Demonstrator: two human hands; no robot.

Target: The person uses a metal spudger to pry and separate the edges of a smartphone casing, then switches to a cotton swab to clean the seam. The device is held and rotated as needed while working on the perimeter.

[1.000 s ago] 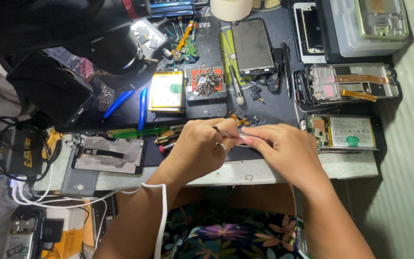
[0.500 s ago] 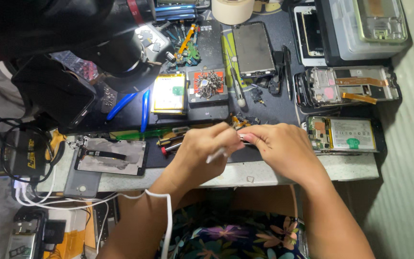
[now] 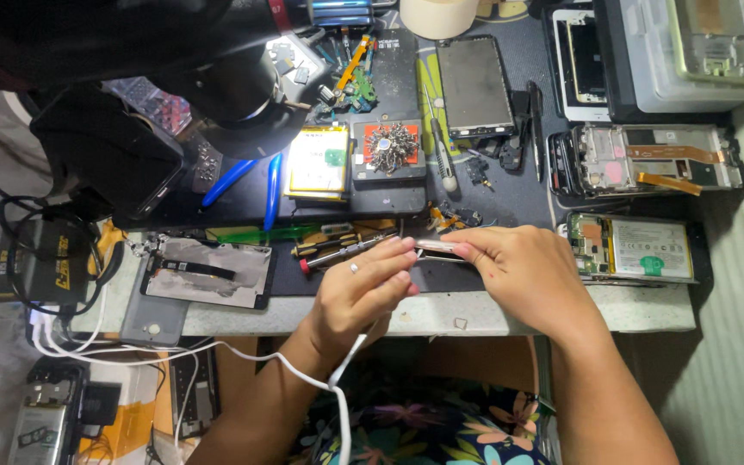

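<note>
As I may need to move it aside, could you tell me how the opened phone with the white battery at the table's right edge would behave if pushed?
The opened phone with the white battery lies flat, so it would probably slide rather than tip or roll. Its exposed circuit board suggests it is fragile. It sits close to the table edge, so a careless push could drop it.

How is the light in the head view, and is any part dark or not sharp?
Head view: bright, even light on the mat and both hands, left hand, right hand; the microscope at upper left is a dark, soft mass; the floor at lower left is dim.
</note>
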